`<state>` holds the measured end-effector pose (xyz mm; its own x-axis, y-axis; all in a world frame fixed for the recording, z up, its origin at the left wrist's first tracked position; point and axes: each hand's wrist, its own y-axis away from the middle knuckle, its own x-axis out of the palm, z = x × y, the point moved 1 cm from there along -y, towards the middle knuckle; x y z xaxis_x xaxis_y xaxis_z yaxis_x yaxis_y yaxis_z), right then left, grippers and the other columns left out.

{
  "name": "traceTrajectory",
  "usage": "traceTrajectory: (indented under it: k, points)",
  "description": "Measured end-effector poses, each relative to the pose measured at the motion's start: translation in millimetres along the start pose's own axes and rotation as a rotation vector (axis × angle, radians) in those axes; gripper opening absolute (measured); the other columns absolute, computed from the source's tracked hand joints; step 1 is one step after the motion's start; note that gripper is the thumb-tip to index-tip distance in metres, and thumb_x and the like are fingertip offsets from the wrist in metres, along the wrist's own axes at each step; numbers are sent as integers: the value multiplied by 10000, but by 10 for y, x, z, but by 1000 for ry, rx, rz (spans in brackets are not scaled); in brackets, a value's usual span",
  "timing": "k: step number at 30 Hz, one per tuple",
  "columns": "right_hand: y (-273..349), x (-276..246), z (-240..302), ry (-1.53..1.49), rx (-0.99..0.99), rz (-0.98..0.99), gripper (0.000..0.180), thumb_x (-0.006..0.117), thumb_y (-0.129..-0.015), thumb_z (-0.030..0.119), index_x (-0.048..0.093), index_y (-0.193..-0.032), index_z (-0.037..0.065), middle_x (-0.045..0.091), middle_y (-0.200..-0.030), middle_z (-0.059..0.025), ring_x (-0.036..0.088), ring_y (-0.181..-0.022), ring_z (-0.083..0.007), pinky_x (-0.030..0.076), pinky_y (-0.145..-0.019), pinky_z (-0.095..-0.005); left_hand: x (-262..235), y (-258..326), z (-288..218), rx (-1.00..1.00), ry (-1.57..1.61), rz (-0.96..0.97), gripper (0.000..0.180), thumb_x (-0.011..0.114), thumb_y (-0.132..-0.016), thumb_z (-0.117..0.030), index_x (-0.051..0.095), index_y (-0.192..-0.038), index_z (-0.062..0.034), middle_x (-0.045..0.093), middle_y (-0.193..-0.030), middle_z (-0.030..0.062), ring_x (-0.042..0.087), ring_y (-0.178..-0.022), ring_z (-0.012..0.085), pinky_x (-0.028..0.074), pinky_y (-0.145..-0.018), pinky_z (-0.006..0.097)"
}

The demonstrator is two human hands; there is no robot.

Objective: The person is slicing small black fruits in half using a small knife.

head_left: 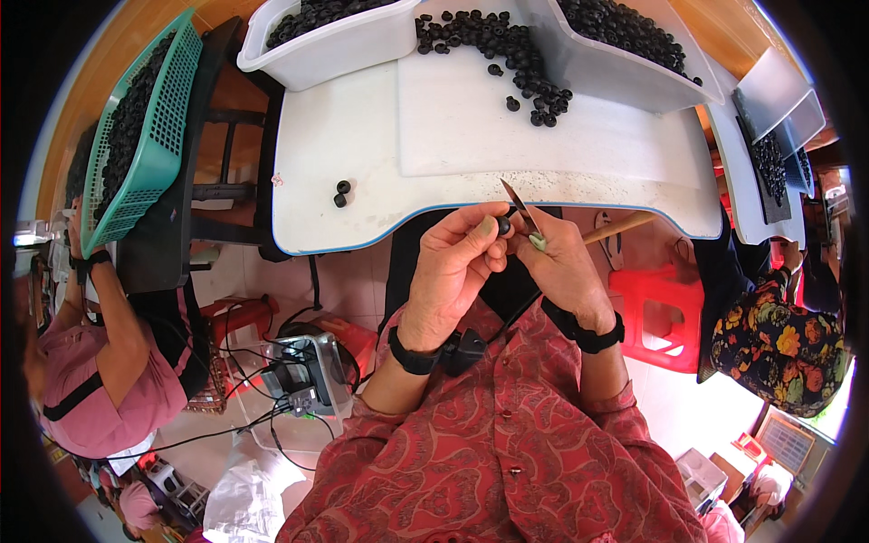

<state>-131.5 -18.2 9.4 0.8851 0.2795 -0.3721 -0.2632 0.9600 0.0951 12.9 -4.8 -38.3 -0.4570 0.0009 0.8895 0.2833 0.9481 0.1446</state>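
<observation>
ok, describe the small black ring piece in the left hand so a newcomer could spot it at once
Start at the white table and drop to its curved blue-trimmed near edge, where the person's two hands meet. The left hand pinches one small black rubber-like ring at its fingertips, against the thin knife blade held in the right hand. Every other black ring lies on the table or in tubs; this one alone is held.

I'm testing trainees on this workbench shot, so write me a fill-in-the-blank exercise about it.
1. The left hand pinches a small black ring between thumb and ____.
2. The right hand holds a knife whose blade points ____ from the person.
3. Two loose black rings lie on the ____ table.
4. At the far left, a ____ plastic basket is filled with black rings.

Missing words: forefinger; away; white; green
</observation>
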Motion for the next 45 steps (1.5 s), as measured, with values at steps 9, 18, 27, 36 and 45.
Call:
traceTrajectory:
  k: [9,18,27,36,45]
  points:
    - [-8,46,26,148,-123,-31,123,499,-777,-74,562,-877,-41,607,-802,-201,616,-747,-346,489,-650,-395,43,14,45,60,-45,-49,202,615,-903,-86,649,-1088,-13,659,-904,64,574,-677,93,492,-594,226]
    - [29,199,14,366,-214,-194,92,570,-793,-12,580,-884,-14,569,-798,-184,600,-698,-370,489,-586,-421,118,31,89,112,27,-131,203,606,-912,-101,648,-1087,-7,614,-796,32,544,-662,92,472,-619,225]
    - [86,242,-50,453,-226,-184,92,564,-797,-10,549,-888,-12,556,-804,-184,585,-671,-380,475,-557,-462,83,20,122,132,46,-163,248,585,-929,-116,610,-1143,5,649,-893,53,557,-685,86,488,-656,222]
    - [77,105,190,205,-257,-307,213,560,-853,-17,609,-1060,-3,588,-876,-185,626,-744,-314,516,-649,-361,93,-12,98,107,80,-136,238,591,-927,-125,617,-1129,0,642,-885,44,561,-700,88,489,-656,223]
    - [3,294,0,234,-373,-428,219,648,-792,-32,649,-1007,10,583,-874,-119,641,-646,-229,532,-563,-307,-5,-18,120,142,-45,-188,318,599,-926,-160,553,-1184,20,607,-936,37,552,-767,109,468,-706,236]
